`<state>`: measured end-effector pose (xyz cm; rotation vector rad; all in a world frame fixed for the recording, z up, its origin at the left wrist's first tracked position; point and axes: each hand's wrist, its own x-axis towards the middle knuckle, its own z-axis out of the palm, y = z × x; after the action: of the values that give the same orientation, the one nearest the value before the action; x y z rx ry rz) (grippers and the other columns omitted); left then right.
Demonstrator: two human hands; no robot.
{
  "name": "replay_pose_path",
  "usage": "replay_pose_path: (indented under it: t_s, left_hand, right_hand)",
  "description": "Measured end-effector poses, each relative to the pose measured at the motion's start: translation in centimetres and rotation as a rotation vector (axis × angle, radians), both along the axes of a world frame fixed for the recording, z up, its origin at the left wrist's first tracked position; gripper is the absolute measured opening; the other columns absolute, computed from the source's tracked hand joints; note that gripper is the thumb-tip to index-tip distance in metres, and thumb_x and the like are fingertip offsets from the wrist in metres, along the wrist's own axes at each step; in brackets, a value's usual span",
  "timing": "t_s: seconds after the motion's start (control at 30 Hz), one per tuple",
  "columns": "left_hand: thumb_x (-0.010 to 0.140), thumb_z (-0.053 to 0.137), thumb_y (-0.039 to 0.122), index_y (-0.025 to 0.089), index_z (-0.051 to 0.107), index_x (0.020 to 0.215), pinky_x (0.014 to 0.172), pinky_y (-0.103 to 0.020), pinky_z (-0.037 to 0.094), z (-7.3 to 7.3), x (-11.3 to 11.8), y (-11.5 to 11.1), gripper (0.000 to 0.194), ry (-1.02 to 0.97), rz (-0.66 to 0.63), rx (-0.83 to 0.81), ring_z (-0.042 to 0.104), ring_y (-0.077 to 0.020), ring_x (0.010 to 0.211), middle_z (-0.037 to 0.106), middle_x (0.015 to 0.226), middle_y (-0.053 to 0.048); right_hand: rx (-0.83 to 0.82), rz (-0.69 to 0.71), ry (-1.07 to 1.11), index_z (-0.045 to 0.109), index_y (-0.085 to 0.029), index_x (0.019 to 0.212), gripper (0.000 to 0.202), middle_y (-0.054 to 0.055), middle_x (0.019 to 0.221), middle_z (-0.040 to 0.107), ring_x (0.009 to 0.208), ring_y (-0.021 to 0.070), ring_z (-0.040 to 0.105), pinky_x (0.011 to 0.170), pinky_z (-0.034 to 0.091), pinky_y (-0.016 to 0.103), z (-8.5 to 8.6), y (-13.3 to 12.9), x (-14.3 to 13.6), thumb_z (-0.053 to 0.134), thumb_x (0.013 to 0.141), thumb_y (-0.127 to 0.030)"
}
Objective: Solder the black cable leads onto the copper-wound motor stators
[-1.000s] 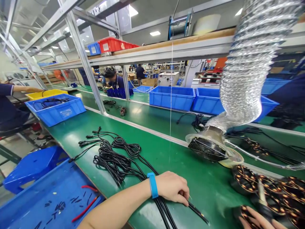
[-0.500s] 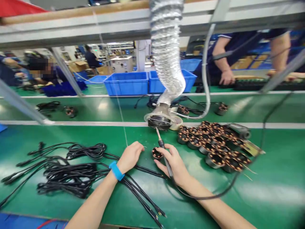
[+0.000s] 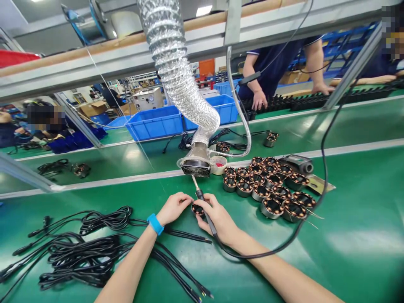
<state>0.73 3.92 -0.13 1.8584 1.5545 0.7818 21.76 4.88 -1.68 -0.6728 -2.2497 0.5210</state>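
My right hand (image 3: 217,219) holds a soldering iron (image 3: 206,212) across its palm, tip pointing up and away. Its thumb and fingers also steady a small round copper-wound stator (image 3: 198,209) on the green bench. My left hand (image 3: 173,208), with a blue band at the wrist, has its fingertips pinched at the stator's left rim; whatever is between them is too small to make out. Just beyond the iron's tip sits the fan-shaped fume extractor head (image 3: 196,162).
Black cable bundles (image 3: 85,256) lie at the left, their ends running below my left hand. Several stators (image 3: 271,207) stand grouped at the right near a metal fixture (image 3: 298,163). A small round dish (image 3: 219,164) sits by the extractor. Across the bench are blue bins (image 3: 154,123) and other people.
The view has shifted and tilted. My left hand has moved right, from apart to the stator's rim. My right hand still holds the iron beside the stator.
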Motion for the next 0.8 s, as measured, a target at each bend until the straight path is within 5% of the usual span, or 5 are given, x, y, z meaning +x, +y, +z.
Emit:
replay_pose_path:
  t_s: [0.17,0.3,0.43,0.8]
  left_hand:
    - [0.093,0.053,0.045,0.015,0.066,0.081,0.065,-0.024,0.04,0.5,-0.9,-1.1,0.035,-0.132,-0.066,-0.16,0.051,-0.0131,0.069,0.06,0.072,0.0]
    - [0.091,0.056,0.051,0.013,0.064,0.084,0.048,-0.021,0.021,0.7,-1.0,-1.5,0.04,-0.368,-0.009,-0.327,0.03,-0.0071,0.051,0.045,0.063,0.005]
    - [0.089,0.06,0.051,0.01,0.066,0.091,0.045,-0.024,0.012,0.8,-0.6,-1.6,0.042,-0.564,0.027,-0.406,0.022,-0.0049,0.047,0.046,0.065,0.004]
    - [0.082,0.07,0.043,0.012,0.063,0.075,0.047,-0.023,0.015,2.1,-1.3,-1.8,0.033,-0.368,0.132,-0.393,0.03,-0.005,0.051,0.055,0.067,0.001]
  right_hand:
    - [0.055,-0.058,-0.023,0.052,-0.022,0.124,0.047,0.01,0.119,0.051,0.09,0.0192,0.063,0.08,0.056,0.035,-0.4,0.2,0.5,0.064,0.08,-0.011]
    - [0.072,-0.102,-0.032,0.053,-0.023,0.121,0.045,0.01,0.116,0.053,0.091,0.0203,0.063,0.078,0.057,0.034,-0.6,0.3,0.4,0.071,0.081,-0.016]
    - [0.044,-0.07,-0.014,0.053,-0.023,0.122,0.043,0.009,0.116,0.051,0.085,0.0167,0.063,0.075,0.056,0.03,-0.8,0.3,0.3,0.066,0.082,-0.013]
    - [0.048,-0.089,0.036,0.054,-0.022,0.121,0.039,0.01,0.115,0.051,0.091,0.0201,0.06,0.08,0.055,0.035,-0.7,0.3,0.3,0.064,0.084,-0.014]
